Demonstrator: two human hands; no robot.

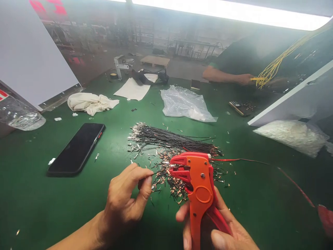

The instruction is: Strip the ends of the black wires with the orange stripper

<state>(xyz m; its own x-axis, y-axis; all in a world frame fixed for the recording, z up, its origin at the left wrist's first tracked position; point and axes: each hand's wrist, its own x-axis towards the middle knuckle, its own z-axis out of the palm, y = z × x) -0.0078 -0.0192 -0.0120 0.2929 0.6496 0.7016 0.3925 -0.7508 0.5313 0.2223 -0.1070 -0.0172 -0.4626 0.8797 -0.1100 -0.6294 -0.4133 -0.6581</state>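
My right hand (221, 222) is wrapped round the handles of an orange and red wire stripper (199, 184), whose jaws point left. My left hand (130, 194) pinches a thin black wire (156, 172) between thumb and forefinger, just left of the jaws. Whether the wire's end is inside the jaws cannot be made out. Behind the tool lies a bundle of black wires (171, 137) with metal terminals at its left end and bare copper at its right. Short wire scraps (177, 191) are piled beneath and around the jaws.
A black phone (78, 147) lies at the left on the green table (65, 215). Farther back are a cream cloth (91, 103), white paper (132, 89) and a plastic bag (184, 102). Across the table, another person's hand (244, 79) is at yellow wires (273, 69). A filled bag (293, 135) sits at right.
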